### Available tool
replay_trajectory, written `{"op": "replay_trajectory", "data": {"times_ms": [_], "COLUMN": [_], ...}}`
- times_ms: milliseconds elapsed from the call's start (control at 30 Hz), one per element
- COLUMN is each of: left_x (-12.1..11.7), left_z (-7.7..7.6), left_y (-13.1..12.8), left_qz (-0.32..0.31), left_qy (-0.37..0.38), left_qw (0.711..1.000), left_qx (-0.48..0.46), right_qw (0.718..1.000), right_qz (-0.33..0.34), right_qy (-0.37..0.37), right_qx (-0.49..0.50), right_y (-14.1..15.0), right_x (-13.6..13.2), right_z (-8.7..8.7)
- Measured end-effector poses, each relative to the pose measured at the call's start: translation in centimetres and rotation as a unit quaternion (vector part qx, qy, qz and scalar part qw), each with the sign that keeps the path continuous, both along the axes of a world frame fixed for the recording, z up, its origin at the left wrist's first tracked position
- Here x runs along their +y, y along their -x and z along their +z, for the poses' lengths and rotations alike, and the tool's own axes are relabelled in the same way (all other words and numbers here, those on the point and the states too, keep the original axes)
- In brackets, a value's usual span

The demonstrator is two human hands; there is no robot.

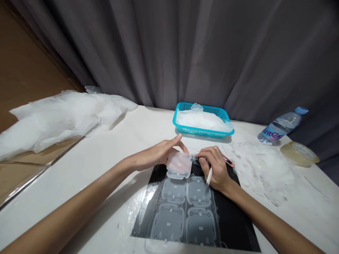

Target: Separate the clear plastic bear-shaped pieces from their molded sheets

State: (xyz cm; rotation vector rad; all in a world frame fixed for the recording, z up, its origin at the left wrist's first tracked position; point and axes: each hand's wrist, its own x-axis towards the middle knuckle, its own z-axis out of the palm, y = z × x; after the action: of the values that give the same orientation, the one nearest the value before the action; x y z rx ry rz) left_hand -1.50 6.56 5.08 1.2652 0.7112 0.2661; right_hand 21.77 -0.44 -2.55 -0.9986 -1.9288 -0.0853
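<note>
My left hand (pixel 165 151) grips a translucent, rounded-square plastic piece (pixel 179 165) by its far left side, with the thumb raised. The fingers behind the piece are partly hidden. Closed around a slim white pen-like tool (pixel 209 176), my right hand (pixel 215 165) is just to the right of that piece. The tool's working tip is hidden by the fingers. Below both hands, several similar translucent pieces (pixel 198 190) lie in a clear sheet on a black mat (pixel 233 222). A pink-handled tool (pixel 229 161) lies partly behind my right hand.
A blue basket (pixel 203 132) holding white translucent material stands at the back. To the right are plastic scraps (pixel 267 169), a tilted-looking water bottle (pixel 282 127) and a tape roll (pixel 299 154). A large white heap (pixel 66 113) lies left, near cardboard (pixel 29 173). Grey curtain (pixel 159 53) hangs behind.
</note>
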Motion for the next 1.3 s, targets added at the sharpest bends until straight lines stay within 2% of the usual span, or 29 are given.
{"op": "replay_trajectory", "data": {"times_ms": [100,267,367,467,600,900,1300], "left_x": [-0.01,-0.06,-0.07,0.05,0.27,0.39,0.38], "left_z": [-0.11,-0.21,-0.17,-0.3,-0.67,-0.85,-0.93], "left_y": [-0.04,-0.24,-0.27,-0.2,-0.15,-0.23,-0.31], "left_qz": [-0.008,-0.004,0.001,-0.024,-0.05,-0.071,-0.079], "left_qy": [0.01,0.013,-0.049,-0.127,-0.167,-0.187,-0.201], "left_qw": [1.0,1.0,0.999,0.991,0.984,0.979,0.976], "left_qx": [-0.012,-0.019,0.014,0.04,0.039,0.035,0.04], "right_qw": [0.997,0.997,0.997,0.996,0.996,0.994,0.995], "right_qz": [0.035,0.023,0.026,0.027,0.026,0.038,0.038], "right_qy": [-0.031,-0.048,-0.055,-0.064,-0.07,-0.08,-0.051], "right_qx": [-0.053,-0.059,-0.052,-0.051,-0.051,-0.056,-0.072], "right_y": [0.29,0.7,0.69,0.6,0.51,0.55,0.4], "right_x": [-0.18,-0.04,0.01,-0.05,-0.09,-0.1,-0.18], "right_z": [0.22,0.28,0.38,0.52,0.53,0.27,0.59]}}
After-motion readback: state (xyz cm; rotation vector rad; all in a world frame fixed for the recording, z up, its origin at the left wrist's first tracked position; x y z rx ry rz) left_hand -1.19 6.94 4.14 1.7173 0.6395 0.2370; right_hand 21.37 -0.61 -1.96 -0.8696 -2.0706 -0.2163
